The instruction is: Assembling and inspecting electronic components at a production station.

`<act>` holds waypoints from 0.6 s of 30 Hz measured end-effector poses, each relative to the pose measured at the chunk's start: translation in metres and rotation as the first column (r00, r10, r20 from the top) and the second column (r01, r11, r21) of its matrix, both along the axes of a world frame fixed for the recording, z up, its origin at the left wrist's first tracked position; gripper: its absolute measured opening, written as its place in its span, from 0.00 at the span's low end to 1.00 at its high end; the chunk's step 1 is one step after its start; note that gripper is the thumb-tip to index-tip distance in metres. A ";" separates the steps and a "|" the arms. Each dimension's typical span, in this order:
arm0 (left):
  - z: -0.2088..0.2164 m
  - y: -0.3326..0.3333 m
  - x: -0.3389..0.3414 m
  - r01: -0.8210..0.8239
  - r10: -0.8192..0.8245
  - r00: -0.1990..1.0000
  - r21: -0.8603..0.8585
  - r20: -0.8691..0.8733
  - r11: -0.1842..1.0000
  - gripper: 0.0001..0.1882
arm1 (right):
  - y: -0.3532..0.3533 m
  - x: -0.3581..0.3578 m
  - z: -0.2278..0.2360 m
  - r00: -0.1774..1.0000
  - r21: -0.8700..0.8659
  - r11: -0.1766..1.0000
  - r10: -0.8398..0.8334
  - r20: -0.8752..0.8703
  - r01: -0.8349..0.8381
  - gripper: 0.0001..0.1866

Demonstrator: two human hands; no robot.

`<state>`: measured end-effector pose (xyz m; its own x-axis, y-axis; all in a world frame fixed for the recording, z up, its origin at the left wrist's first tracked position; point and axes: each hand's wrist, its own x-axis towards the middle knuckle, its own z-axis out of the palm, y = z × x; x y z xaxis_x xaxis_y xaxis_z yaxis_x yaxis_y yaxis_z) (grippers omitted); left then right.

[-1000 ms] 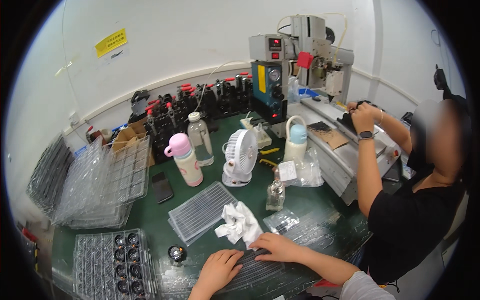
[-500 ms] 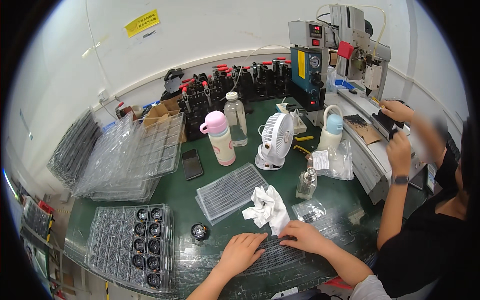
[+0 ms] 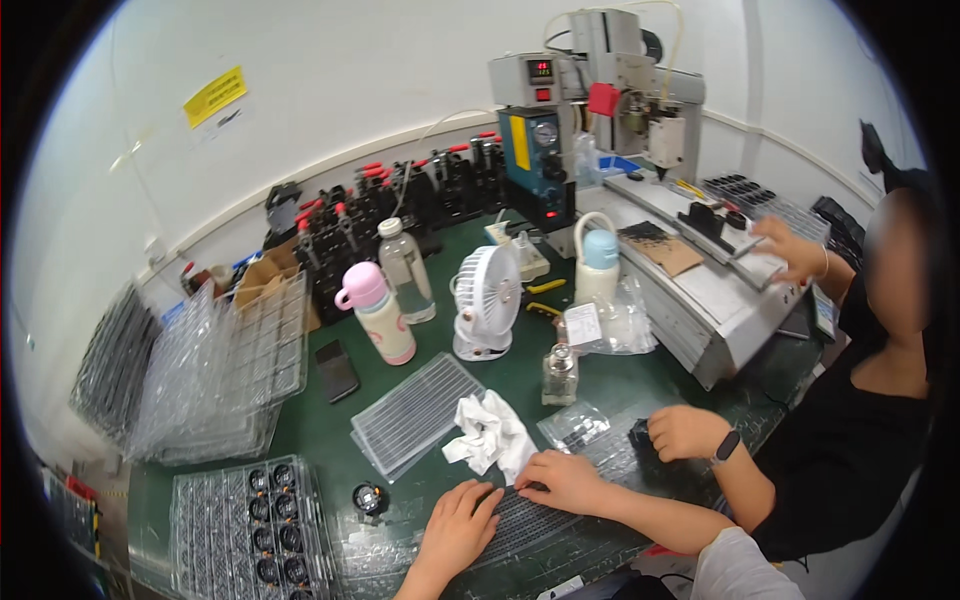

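My left hand (image 3: 462,525) rests on the left end of a flat tray (image 3: 530,525) filled with rows of small dark pieces. Its fingers are stretched out and slightly bent, with nothing gripped in view. Over the tray's far edge, my right hand (image 3: 565,482) has thumb and fingertips pinched together. Whatever sits between those fingertips is too small to make out. Crumpled white tissue (image 3: 490,435) lies just beyond both hands. A round black part (image 3: 369,498) stands on the table left of my left hand.
A clear compartment tray (image 3: 215,525) with round black parts is at left. Beyond the tissue are gridded sheets (image 3: 415,410), a white fan (image 3: 487,305), a pink-lidded bottle (image 3: 380,320) and a glass bottle (image 3: 560,375). At right, a co-worker's hand (image 3: 690,435) holds a dark piece beside a machine (image 3: 690,290).
The whole view has swung, so the scene sits further left. One co-worker's hand has come down from the machine to the table with a dark piece. My hands stay at the tray.
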<state>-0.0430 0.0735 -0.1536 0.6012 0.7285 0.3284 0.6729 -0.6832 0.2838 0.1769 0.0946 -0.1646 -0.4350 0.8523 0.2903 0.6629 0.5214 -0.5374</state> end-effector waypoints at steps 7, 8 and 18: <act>0.036 0.006 0.073 0.073 -0.086 0.994 0.175 0.065 0.982 0.19 | 0.013 0.011 -0.020 0.996 -0.047 0.999 -0.005 -0.089 0.001 0.08; 0.047 0.002 0.090 0.034 -0.050 0.996 0.211 0.070 0.977 0.18 | 0.012 0.010 -0.030 0.998 -0.082 0.996 0.013 -0.064 -0.019 0.10; -0.007 0.057 0.261 -0.189 0.110 0.938 -0.218 -0.330 0.958 0.10 | 0.013 0.001 -0.021 0.995 -0.039 0.995 0.087 -0.055 -0.089 0.06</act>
